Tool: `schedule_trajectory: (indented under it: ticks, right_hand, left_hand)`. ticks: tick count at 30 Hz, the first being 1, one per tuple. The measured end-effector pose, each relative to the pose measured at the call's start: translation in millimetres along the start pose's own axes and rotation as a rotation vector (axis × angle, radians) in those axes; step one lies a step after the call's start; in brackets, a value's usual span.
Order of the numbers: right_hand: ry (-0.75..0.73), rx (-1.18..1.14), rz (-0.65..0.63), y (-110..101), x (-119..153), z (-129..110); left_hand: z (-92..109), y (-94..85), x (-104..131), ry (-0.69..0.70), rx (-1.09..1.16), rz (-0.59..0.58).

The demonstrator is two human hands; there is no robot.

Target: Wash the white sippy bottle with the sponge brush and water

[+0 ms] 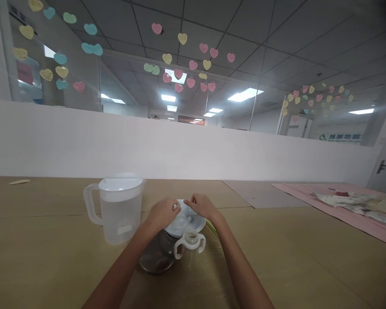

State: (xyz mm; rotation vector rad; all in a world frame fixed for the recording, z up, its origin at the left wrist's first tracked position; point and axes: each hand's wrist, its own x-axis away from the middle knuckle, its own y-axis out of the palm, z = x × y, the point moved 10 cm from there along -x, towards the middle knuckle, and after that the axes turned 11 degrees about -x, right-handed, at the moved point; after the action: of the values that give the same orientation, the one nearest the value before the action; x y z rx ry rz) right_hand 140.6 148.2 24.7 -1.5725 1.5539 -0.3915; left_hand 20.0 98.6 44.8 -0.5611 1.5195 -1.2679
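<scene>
A shallow white bowl (197, 223) sits on the table in front of me, with a few small clear or whitish pieces in it that I cannot name. My left hand (162, 213) is over its left rim, fingers curled together, with a small whitish bit showing at the fingertips. At the far right side of the bowl, my right hand (205, 207) has its fingers bent and pressed together; what they hold is hidden. Closer to me stands a clear baby bottle (190, 253), uncapped, with a white two-handled collar. Left of the bottle is a dark, shiny round vessel (157, 255).
A translucent pitcher (120, 214) with liquid stands at the left. Green-yellow sticks (212, 228) show beside my right forearm. On the right, a pink cloth (299, 193) carries papers or fabric. A white wall (180, 150) with glass above borders the table's back.
</scene>
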Motion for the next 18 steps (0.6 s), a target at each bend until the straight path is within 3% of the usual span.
schedule_trajectory:
  ticks: [2, 4, 7, 9, 12, 14, 16, 18]
  right_hand:
    - [0.027, 0.091, -0.099, 24.0, -3.6, 11.5]
    - [0.031, 0.132, -0.151, 42.0, -4.5, 17.0]
    - [0.047, 0.158, -0.185, 61.0, -3.6, 24.1]
    - [0.063, 0.176, -0.210, 71.3, -2.1, 30.0]
    - [0.086, 0.186, -0.227, 81.1, -0.8, 38.2]
    - [0.093, 0.177, -0.222, 83.5, -1.2, 41.0]
    - [0.087, 0.151, -0.208, 81.4, -2.7, 40.5]
    - [0.070, 0.110, -0.175, 73.0, -4.5, 38.1]
  left_hand:
    - [-2.9, 32.7, 0.0, 0.028, -0.140, -0.135]
    - [-5.5, 54.6, 2.0, 0.044, -0.169, -0.215]
    - [-7.0, 65.6, 4.1, 0.035, -0.188, -0.252]
    - [-7.2, 59.1, 5.1, 0.021, -0.205, -0.257]
    - [-10.5, 20.2, 7.4, -0.002, -0.192, -0.185]
    - [-23.3, -26.1, 11.6, -0.064, -0.113, -0.035]
    - [-51.0, -72.8, 21.1, -0.185, -0.032, 0.135]
    - [-88.6, -108.3, 34.7, -0.314, 0.114, 0.323]
